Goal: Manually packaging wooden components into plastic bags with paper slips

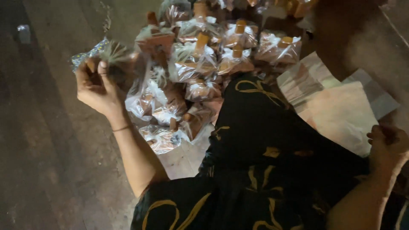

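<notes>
The left hand (96, 83) pinches the crinkly twisted top of a small clear bag (111, 57) — light, soft, slippery — best held there; the right hand's (387, 147) grip I cannot tell.

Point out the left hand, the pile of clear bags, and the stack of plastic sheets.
left hand (96, 83), head view, on the palm.
pile of clear bags (194, 64), head view, on a middle bag.
stack of plastic sheets (341, 110), head view, on the top sheet.
</notes>
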